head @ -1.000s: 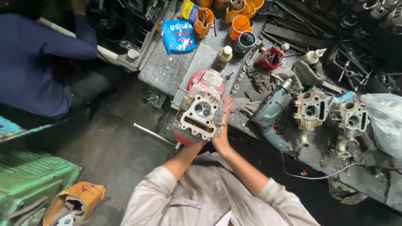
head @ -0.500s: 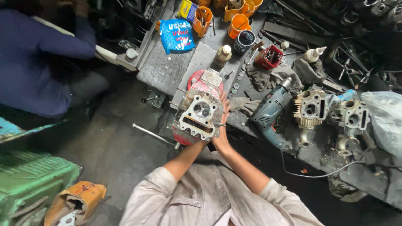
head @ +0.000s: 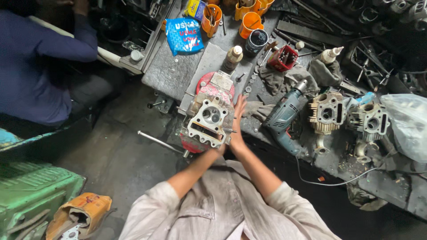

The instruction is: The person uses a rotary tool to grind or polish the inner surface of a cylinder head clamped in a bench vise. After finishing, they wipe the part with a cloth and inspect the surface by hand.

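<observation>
A grey aluminium cylinder head sits tilted on a red vise at the bench's front edge, with its round bore facing up. My right hand lies flat against the head's right side, fingers straight and pointing away from me. My left hand reaches in under the head's near lower corner and is mostly hidden by it, so its grip does not show. A steel vise handle sticks out to the left.
On the grey bench lie a blue-grey electric drill, two finned engine parts, a brown bottle, a red bit box, orange cups and a blue packet. Another person in dark blue sits at the left.
</observation>
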